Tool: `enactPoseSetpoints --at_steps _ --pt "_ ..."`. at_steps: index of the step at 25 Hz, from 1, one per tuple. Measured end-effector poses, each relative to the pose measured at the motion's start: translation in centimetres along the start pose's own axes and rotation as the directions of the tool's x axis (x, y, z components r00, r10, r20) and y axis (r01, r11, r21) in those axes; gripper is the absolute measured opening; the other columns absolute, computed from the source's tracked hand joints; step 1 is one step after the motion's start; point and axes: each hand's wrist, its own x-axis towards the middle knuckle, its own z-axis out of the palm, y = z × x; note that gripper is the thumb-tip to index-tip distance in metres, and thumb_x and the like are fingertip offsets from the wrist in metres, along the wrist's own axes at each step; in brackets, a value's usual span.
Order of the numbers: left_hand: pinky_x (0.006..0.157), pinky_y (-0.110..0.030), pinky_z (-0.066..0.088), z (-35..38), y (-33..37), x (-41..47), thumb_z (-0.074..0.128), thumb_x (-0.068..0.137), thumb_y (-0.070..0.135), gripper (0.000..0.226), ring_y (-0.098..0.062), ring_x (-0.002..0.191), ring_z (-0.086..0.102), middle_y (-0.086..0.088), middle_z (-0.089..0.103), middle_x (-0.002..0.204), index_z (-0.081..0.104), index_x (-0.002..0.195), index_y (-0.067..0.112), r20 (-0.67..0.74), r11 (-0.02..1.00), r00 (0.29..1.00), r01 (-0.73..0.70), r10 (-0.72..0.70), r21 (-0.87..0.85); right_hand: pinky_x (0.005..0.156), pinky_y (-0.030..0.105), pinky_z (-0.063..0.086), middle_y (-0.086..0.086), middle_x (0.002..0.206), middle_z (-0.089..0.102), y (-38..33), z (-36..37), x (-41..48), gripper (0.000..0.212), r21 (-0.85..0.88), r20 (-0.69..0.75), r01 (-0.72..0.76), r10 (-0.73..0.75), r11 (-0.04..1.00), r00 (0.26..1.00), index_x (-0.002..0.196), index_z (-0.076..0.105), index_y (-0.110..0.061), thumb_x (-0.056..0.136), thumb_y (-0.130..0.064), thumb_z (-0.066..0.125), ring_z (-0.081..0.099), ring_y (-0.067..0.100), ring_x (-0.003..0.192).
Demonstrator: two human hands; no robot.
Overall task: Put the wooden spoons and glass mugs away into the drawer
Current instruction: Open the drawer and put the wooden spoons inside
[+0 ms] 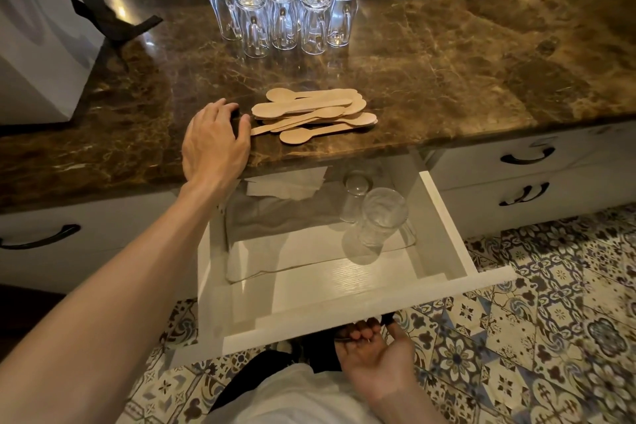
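Several flat wooden spoons (313, 112) lie in a loose pile near the front edge of the brown marble counter (447, 72). My left hand (215, 138) rests on the counter just left of the pile, fingers spread, fingertips close to the spoon handles. Several glass mugs (282, 10) stand upside down in a cluster further back. Below the counter the white drawer (447, 224) is pulled out. Two glass mugs (378, 217) stand upside down inside it at the right. My right hand (373, 358) grips the drawer's dark handle from below, palm up.
A grey bag with black straps (44, 45) stands on the counter at the left. Folded cloth and paper napkins (285, 196) lie at the drawer's back. Closed white drawers with black handles (526, 157) flank the open one. Patterned floor tiles (550, 320) lie below.
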Motion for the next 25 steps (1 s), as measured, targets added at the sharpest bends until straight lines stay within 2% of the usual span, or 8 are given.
enactPoseSetpoints --at_steps 2,4,11,16,20,21,23,25 --pt "0.111 -0.04 0.029 0.0 0.1 0.0 0.038 0.096 0.042 0.047 -0.021 0.131 0.04 -0.005 0.048 0.14 0.05 0.133 0.016 0.004 1.0 1.0 0.003 -0.003 0.001 0.068 0.032 0.036 0.003 0.057 0.036 0.0 -0.6 -0.3 0.039 -0.005 -0.004 0.008 -0.008 1.0 1.0 0.062 0.04 -0.016 0.094 -0.038 0.039 0.032 0.018 0.057" --pt "0.112 -0.04 0.029 0.1 0.0 0.0 0.037 0.096 0.043 0.047 -0.021 0.131 0.04 -0.005 0.048 0.141 0.049 0.133 0.016 0.004 1.0 1.0 0.002 -0.002 0.01 0.065 0.032 0.035 0.003 0.058 0.036 0.0 -1.0 -0.6 0.038 -0.009 -0.02 0.008 -0.008 1.0 1.0 0.061 0.04 -0.016 0.094 -0.035 0.04 0.031 0.018 0.057" --pt "0.111 -0.039 0.029 0.0 0.2 0.0 0.037 0.096 0.043 0.047 -0.022 0.131 0.04 -0.005 0.048 0.141 0.05 0.132 0.016 0.002 1.0 1.0 0.009 -0.009 0.019 0.075 0.035 0.042 0.006 0.046 0.039 -0.7 -2.8 -0.7 0.035 -0.058 -0.11 -0.062 0.056 0.996 0.992 0.058 0.041 -0.012 0.092 -0.022 0.042 0.035 0.02 0.055" --pt "0.111 -0.039 0.03 0.0 0.3 0.0 0.037 0.096 0.042 0.047 -0.022 0.131 0.041 -0.005 0.048 0.14 0.05 0.132 0.015 0.002 1.0 1.0 0.003 -0.003 0.018 0.071 0.033 0.041 0.006 0.058 0.037 -0.5 -2.7 -0.8 0.033 -0.098 -0.116 -0.066 0.054 0.993 0.992 0.059 0.04 -0.011 0.092 -0.018 0.039 0.036 0.02 0.056" --pt "0.111 -0.039 0.029 0.0 0.2 0.0 0.037 0.096 0.043 0.048 -0.022 0.131 0.04 -0.005 0.048 0.141 0.05 0.133 0.015 0.008 1.0 1.0 -0.003 0.003 0.017 0.088 0.044 0.043 0.015 0.081 0.054 -1.1 -2.6 -1.9 0.024 -0.143 -0.09 -0.122 0.11 0.982 0.99 0.08 0.054 -0.003 0.093 -0.018 0.039 0.052 0.03 0.074" --pt "0.111 -0.039 0.029 0.0 0.2 0.0 0.037 0.096 0.043 0.048 -0.022 0.131 0.04 -0.005 0.048 0.141 0.05 0.133 0.015 0.007 1.0 1.0 -0.005 0.005 0.017 0.086 0.044 0.044 0.016 0.083 0.055 -1.5 -2.5 -2.5 0.021 -0.166 -0.09 -0.141 0.127 0.976 0.988 0.081 0.055 -0.003 0.091 -0.015 0.04 0.053 0.031 0.077" --pt "0.112 -0.039 0.029 0.0 0.2 0.0 0.037 0.096 0.043 0.048 -0.022 0.131 0.04 -0.006 0.048 0.14 0.05 0.133 0.015 0.006 1.0 1.0 -0.006 0.006 0.017 0.081 0.047 0.045 0.019 0.09 0.057 -2.5 -2.5 -4.1 0.016 -0.3 -0.092 -0.199 0.179 0.933 0.979 0.087 0.058 -0.001 0.089 -0.011 0.045 0.055 0.035 0.087" --pt "0.112 -0.04 0.029 0.1 0.2 0.0 0.036 0.096 0.043 0.048 -0.023 0.131 0.041 -0.006 0.048 0.14 0.05 0.132 0.014 -0.002 1.0 1.0 -0.008 0.008 0.024 0.08 0.051 0.045 0.028 0.111 0.057 -3.7 -2.3 -6.2 0.031 -0.547 -0.061 -0.249 0.258 0.799 0.964 0.106 0.057 0.012 0.086 -0.01 0.053 0.054 0.044 0.105"
